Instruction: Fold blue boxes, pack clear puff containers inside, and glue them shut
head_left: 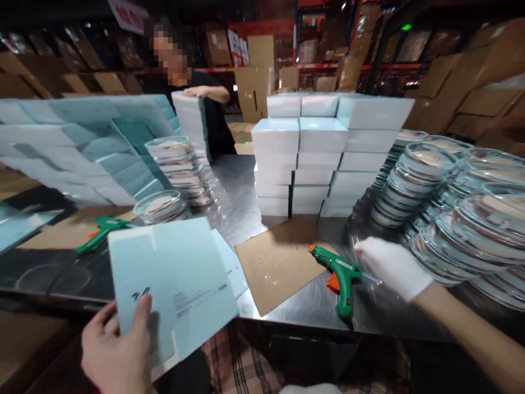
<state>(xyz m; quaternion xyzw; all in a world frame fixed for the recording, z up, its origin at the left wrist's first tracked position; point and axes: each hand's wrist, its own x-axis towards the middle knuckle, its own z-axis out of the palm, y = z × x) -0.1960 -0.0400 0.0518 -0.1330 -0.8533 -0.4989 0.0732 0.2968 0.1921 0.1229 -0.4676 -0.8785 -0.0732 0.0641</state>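
Note:
A light blue card [180, 273] with printed lines, a dark handwritten mark and white edging is in my bare left hand [121, 342], thumb on its face and fingers behind. Its thickness is not clear. Beneath it, another light blue printed sheet [232, 262] shows partly on the metal table. My right hand [391, 265], in a white glove, hovers over the table's right side; its fingers are blurred. Close by on its left lies a green glue gun [344, 279] with an orange trigger, nozzle resting over a brown cardboard sheet [279, 265].
White boxes [322, 158] are stacked ahead. Round glass dishes stand in piles on the right [414, 180] and left [178, 169]. A second green glue gun [102, 232] lies at left on cardboard. Across the table a person rests a hand [197, 92] on a stack.

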